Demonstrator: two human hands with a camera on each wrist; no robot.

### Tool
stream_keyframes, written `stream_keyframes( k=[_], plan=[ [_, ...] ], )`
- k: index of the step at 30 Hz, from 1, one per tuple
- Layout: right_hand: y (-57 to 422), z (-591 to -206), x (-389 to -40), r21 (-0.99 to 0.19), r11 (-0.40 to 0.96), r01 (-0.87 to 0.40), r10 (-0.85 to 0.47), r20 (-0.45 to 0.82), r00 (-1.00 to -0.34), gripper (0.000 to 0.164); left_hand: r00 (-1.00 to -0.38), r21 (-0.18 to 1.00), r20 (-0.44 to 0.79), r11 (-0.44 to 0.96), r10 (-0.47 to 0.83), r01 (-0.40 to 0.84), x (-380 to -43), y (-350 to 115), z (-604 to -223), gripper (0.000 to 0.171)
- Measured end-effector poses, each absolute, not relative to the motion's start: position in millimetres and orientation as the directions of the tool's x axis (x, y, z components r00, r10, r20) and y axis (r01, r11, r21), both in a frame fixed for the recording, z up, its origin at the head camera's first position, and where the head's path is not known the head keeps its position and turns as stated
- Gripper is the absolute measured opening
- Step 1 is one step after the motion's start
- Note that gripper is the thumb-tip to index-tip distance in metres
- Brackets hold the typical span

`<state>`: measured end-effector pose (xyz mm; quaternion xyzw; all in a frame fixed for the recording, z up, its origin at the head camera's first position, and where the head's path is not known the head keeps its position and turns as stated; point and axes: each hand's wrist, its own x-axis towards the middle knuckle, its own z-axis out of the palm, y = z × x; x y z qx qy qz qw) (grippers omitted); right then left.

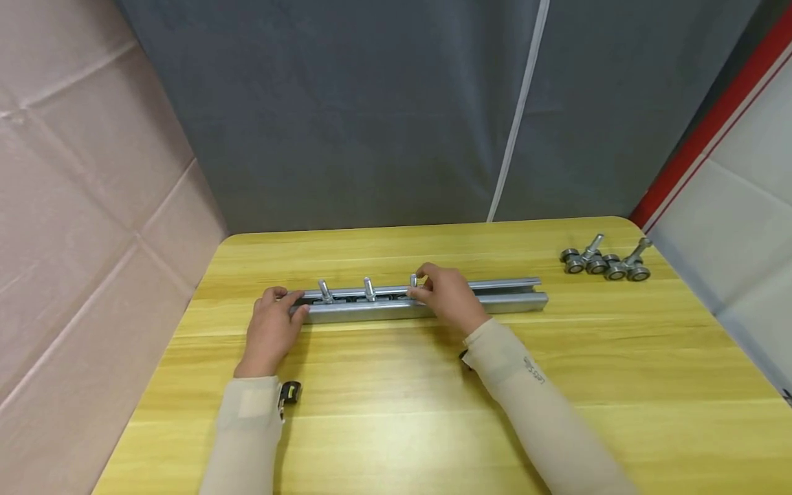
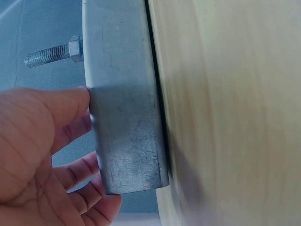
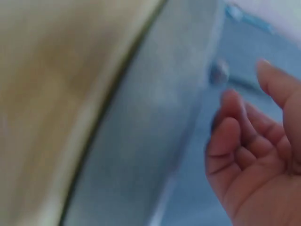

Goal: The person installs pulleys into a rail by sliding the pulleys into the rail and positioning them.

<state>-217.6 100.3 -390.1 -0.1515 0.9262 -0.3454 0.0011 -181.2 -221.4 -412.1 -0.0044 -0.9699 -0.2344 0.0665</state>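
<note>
A galvanized metal channel rail point(image 1: 371, 313) lies across the table with its slot facing up. Threaded bolts of three roller trolleys stand up out of the slot: a left bolt point(image 1: 324, 291), a middle bolt point(image 1: 369, 289) and a right bolt point(image 1: 413, 280). My left hand point(image 1: 272, 331) grips the rail's left end, thumb on the slot edge and fingers curled at the end face point(image 2: 134, 188). My right hand point(image 1: 450, 295) holds the right trolley's bolt between thumb and curled fingers; the right wrist view is blurred. Inside the rail, the trolleys' wheels are mostly hidden.
Two more roller trolleys, a left one point(image 1: 581, 257) and a right one point(image 1: 628, 262), rest on their wheels at the table's back right. The wooden table point(image 1: 383, 426) ends at a grey curtain point(image 1: 359, 124) behind, with pale walls on both sides.
</note>
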Motion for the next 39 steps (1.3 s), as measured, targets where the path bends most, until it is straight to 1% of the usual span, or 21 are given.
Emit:
stream_keyframes(
  k=[2,5,8,10,13,15,17,20,21,23,25,27,30,36,39],
  plan=[
    [117.1,-383.6,-218.3,-0.641,0.717,-0.274,-0.298,0.074,-0.952,0.030,-0.991,0.456,0.132,0.889,-0.022,0.041,-181.3,-221.5,-412.0,0.040],
    [150.8,-375.6,-221.1,-0.604,0.742,-0.292,-0.274,0.125,-0.954,0.027,-0.991,0.457,0.132,0.888,-0.020,0.043,-181.3,-221.9,-411.8,0.041],
    [191.8,-370.7,-226.0,-0.559,0.780,-0.282,-0.189,0.218,-0.957,0.028,-0.991,0.458,0.134,0.888,-0.020,0.044,-181.6,-221.9,-411.6,0.040],
    [222.2,-368.1,-229.7,-0.530,0.810,-0.250,-0.118,0.270,-0.956,0.030,-0.991,0.459,0.133,0.887,-0.018,0.046,-181.7,-221.9,-412.0,0.040],
    [268.6,-364.5,-235.2,-0.496,0.850,-0.178,0.001,0.340,-0.940,0.031,-0.992,0.461,0.122,0.887,-0.016,0.042,-181.3,-222.4,-413.5,0.041],
    [298.4,-361.9,-238.8,-0.472,0.874,-0.115,0.074,0.362,-0.929,0.034,-0.993,0.464,0.114,0.885,-0.017,0.038,-180.5,-222.9,-414.6,0.041],
    [324.5,-360.7,-242.6,-0.457,0.889,-0.040,0.139,0.351,-0.926,0.038,-0.993,0.465,0.115,0.885,-0.021,0.036,-179.8,-223.8,-415.3,0.041],
    [354.4,-362.2,-247.7,-0.422,0.904,0.065,0.184,0.248,-0.951,0.052,-0.989,0.458,0.147,0.887,-0.016,0.054,-179.4,-225.8,-415.5,0.040],
    [361.3,-363.8,-249.0,-0.409,0.908,0.085,0.182,0.204,-0.962,0.056,-0.987,0.456,0.159,0.888,-0.014,0.061,-179.4,-226.5,-415.5,0.040],
    [371.2,-369.3,-251.2,-0.394,0.915,0.086,0.148,0.129,-0.980,0.061,-0.984,0.449,0.177,0.890,-0.006,0.075,-179.6,-227.9,-415.6,0.039],
    [376.1,-376.9,-253.2,-0.399,0.916,0.049,0.098,0.103,-0.990,0.058,-0.984,0.448,0.179,0.891,-0.004,0.078,-179.4,-229.1,-415.2,0.039],
    [378.3,-384.6,-255.4,-0.417,0.909,0.004,0.054,0.110,-0.992,0.053,-0.984,0.447,0.176,0.891,-0.004,0.077,-179.3,-230.2,-415.0,0.040],
    [379.3,-392.6,-258.2,-0.436,0.899,-0.036,0.035,0.153,-0.988,0.046,-0.986,0.450,0.167,0.890,-0.005,0.072,-178.9,-230.8,-414.6,0.040],
    [379.0,-396.2,-263.6,-0.447,0.894,-0.037,0.051,0.183,-0.982,0.038,-0.987,0.453,0.161,0.889,-0.004,0.070,-179.7,-228.7,-413.6,0.040],
    [380.1,-399.1,-264.2,-0.449,0.893,-0.033,0.060,0.191,-0.980,0.038,-0.987,0.454,0.158,0.888,-0.001,0.072,-179.8,-227.4,-413.3,0.040]
  ],
)
